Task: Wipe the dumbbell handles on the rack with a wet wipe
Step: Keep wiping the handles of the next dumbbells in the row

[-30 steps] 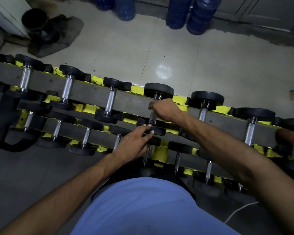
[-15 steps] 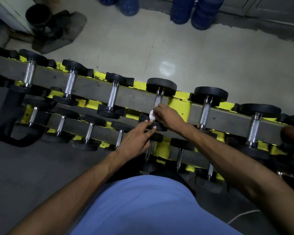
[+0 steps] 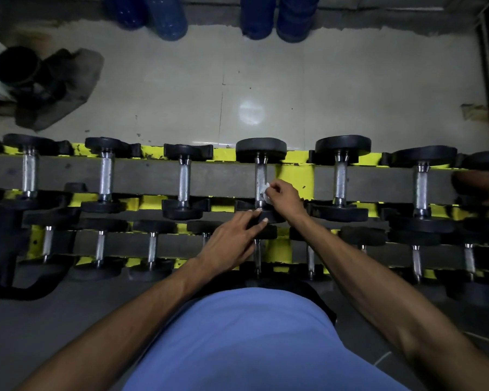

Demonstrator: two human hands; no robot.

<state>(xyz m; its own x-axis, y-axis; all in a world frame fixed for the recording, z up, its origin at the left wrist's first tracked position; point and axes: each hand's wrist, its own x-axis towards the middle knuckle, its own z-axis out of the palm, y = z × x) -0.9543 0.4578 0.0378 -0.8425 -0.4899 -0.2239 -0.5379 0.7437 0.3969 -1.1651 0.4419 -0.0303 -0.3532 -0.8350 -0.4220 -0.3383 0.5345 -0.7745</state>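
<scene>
The right hand [image 3: 284,194] pinches a small crumpled wet wipe [image 3: 266,191] between thumb and curled fingers and holds it against the right side of a dumbbell handle [image 3: 259,173], low on the bar, fourth from the left on the far tier of the rack [image 3: 144,176]. The left hand [image 3: 232,244] lies with fingers nearly straight, tips resting on that dumbbell's near head [image 3: 268,217] (seemingly to steady it). The likely trouble is coverage. Wadded this small and pressed from one side, the wipe would probably miss the left side, the underside and the far end of the knurled bar. The knurling could also snag it or pull it from so light a pinch. A second ago the right hand was wrapped over the handle in a fist, with the wipe hidden. Now it has come off to the right and the wipe shows white. The left hand has stayed on the near head, and the rack sits more level in view.
</scene>
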